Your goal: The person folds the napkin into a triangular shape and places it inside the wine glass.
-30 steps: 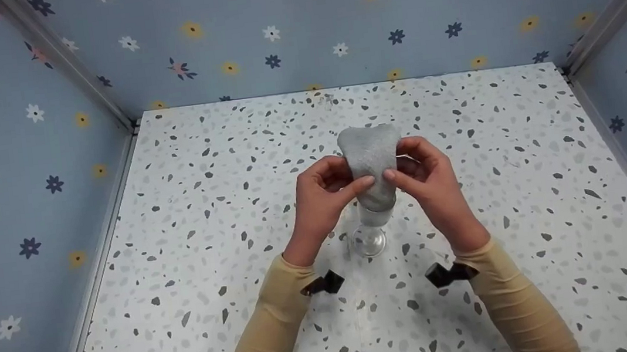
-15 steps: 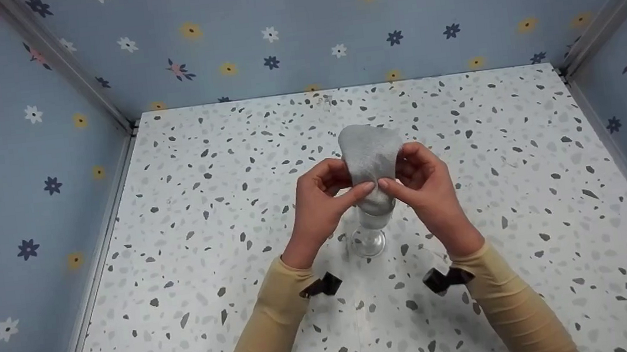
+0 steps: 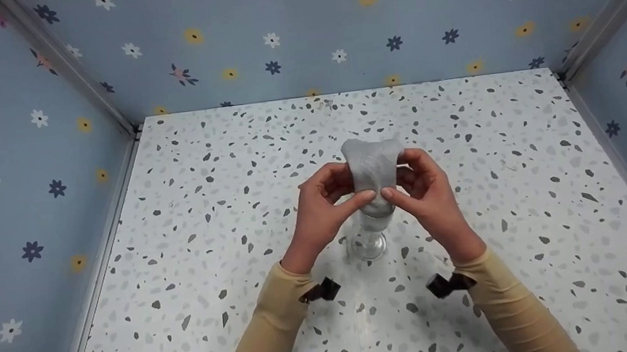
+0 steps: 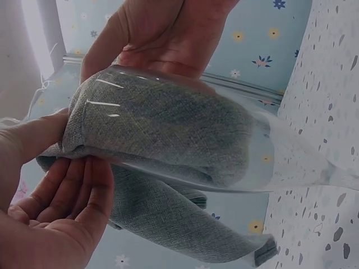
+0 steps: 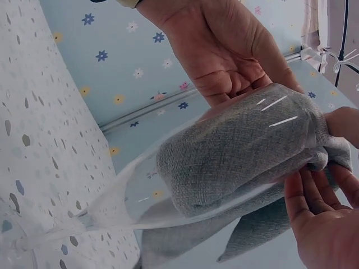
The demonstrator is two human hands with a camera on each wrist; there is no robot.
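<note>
A grey cloth (image 3: 374, 163) is stuffed into the bowl of a clear stemmed glass (image 3: 375, 223). Inside the bowl the bunched cloth (image 4: 162, 123) shows through the glass wall, and its loose end hangs outside over the rim. My left hand (image 3: 322, 201) grips the cloth at the rim from the left, thumb on top and fingers behind. From the other side my right hand (image 3: 430, 192) does the same, the thumb tips nearly meeting. In the right wrist view the glass (image 5: 137, 193) tapers to its stem, with the right hand (image 5: 331, 230) at the mouth.
The glass stands over a white speckled tabletop (image 3: 223, 210). Blue flowered panels (image 3: 297, 36) enclose the back and both sides. A small black camera mount (image 3: 326, 288) sits on each sleeved wrist.
Both thumbs have slid down the cloth toward the glass and closer together. The cloth's upper part has sunk lower and now shows two lobes at the top. The glass stays in place.
</note>
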